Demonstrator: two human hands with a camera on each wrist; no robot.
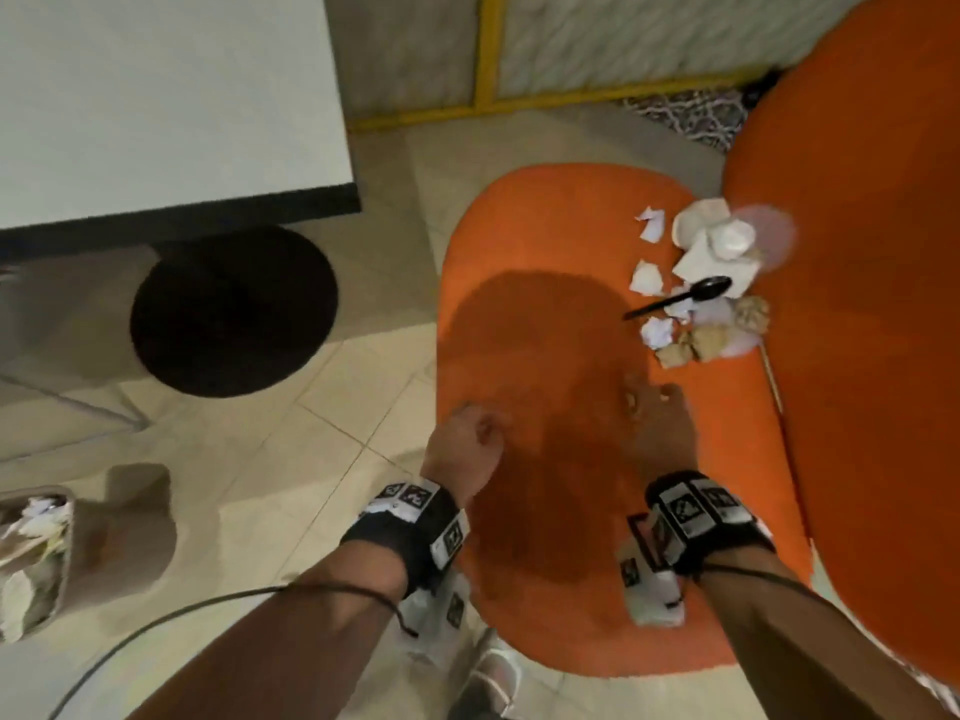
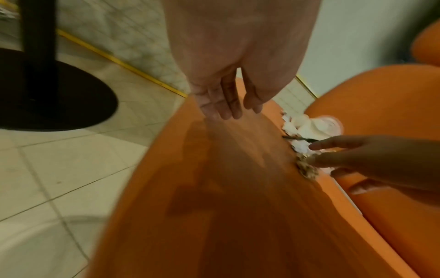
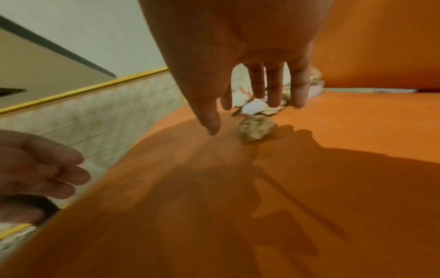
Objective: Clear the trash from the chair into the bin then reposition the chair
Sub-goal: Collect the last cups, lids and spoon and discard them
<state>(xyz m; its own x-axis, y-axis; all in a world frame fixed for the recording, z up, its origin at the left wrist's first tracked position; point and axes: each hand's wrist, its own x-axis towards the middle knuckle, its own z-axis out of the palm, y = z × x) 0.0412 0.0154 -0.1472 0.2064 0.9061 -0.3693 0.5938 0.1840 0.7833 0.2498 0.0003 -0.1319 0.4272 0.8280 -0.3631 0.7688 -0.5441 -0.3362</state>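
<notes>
Both hands hover over the orange chair seat (image 1: 545, 356), holding nothing. The left hand (image 1: 465, 449) sits at the seat's left edge, fingers loosely extended. The right hand (image 3: 243, 62) reaches, fingers spread and straight, toward the trash (image 1: 711, 283): crumpled paper and a black spoon (image 1: 680, 298) piled at the seat's far right. The bin (image 1: 31, 558), part full, stands on the floor at near left.

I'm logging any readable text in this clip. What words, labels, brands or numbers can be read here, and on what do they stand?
No readable text in any view.
Left wristband: black-and-white square marker patterns, no letters or numbers.
Right wristband: the same kind of markers, no words.
Trash on the chair: any print too blurred to tell.
</notes>
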